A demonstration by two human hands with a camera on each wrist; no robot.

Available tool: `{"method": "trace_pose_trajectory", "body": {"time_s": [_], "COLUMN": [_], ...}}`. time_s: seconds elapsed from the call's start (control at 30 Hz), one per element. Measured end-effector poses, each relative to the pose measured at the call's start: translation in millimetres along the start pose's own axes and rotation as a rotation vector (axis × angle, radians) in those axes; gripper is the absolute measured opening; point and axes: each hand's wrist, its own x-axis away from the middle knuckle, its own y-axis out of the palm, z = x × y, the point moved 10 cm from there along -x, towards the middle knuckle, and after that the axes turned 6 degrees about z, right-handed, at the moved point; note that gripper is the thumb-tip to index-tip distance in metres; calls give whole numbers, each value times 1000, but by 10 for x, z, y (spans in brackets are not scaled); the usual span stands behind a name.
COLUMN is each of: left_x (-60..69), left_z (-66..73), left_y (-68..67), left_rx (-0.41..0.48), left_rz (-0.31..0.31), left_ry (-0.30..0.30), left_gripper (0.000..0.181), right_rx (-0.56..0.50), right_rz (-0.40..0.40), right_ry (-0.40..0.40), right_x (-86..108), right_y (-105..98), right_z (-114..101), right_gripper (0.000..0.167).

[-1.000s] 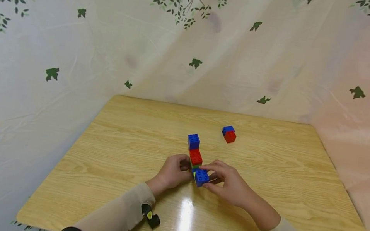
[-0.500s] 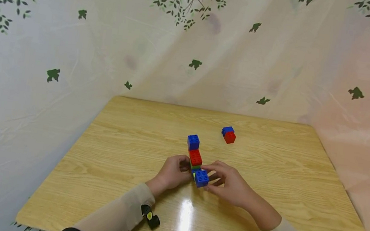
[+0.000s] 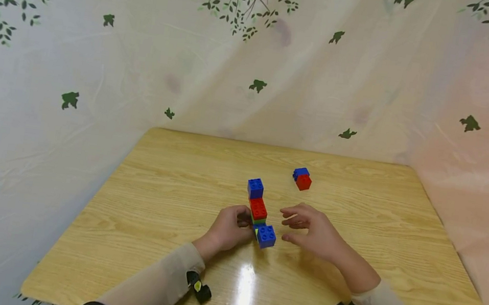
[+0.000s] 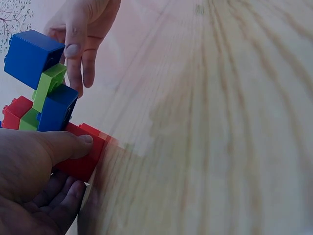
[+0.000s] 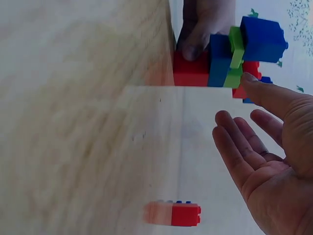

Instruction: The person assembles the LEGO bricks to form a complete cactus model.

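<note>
A stepped stack of red, blue and green bricks stands on the table; its upper pieces are a blue brick (image 3: 266, 236) nearest the person, a red brick (image 3: 258, 208) and another blue brick (image 3: 255, 188) at the far end. My left hand (image 3: 229, 228) grips the stack low on its left side; in the left wrist view the thumb presses the bottom red brick (image 4: 82, 164). To the right of the stack, apart from it, is my right hand (image 3: 314, 234), fingers loosely extended and holding nothing. The right wrist view shows its palm (image 5: 279, 188) beside the green piece (image 5: 236, 47).
Farther back on the wooden table (image 3: 359, 198), right of the stack, lies a small joined pair, a blue brick (image 3: 302, 171) and a red brick (image 3: 303, 182). A leaf-patterned cloth (image 3: 215, 92) hangs behind the table and along its sides.
My right hand has drawn away from the near blue brick, moving right and slightly back, with its fingers spread wider. The left hand and the stack have stayed in place.
</note>
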Motion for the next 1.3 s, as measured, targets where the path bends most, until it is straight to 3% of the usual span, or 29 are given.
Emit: {"method": "trace_pose_trajectory", "body": {"time_s": [0.5, 0.97, 1.3], "left_x": [13, 19, 12], "left_z": [-5, 11, 2], "left_y": [-6, -21, -7], "left_rx": [-22, -30, -21], "left_rz": [1, 5, 1], "left_ry": [-6, -11, -14], "left_gripper": [25, 24, 25], "right_rx": [152, 207, 220], "right_rz": [194, 280, 284], "right_ry": [92, 254, 343], "right_x": [-301, -422, -557], "right_y": [-448, -687, -805], "right_z": [370, 810, 1083], "right_gripper": [50, 60, 67]}}
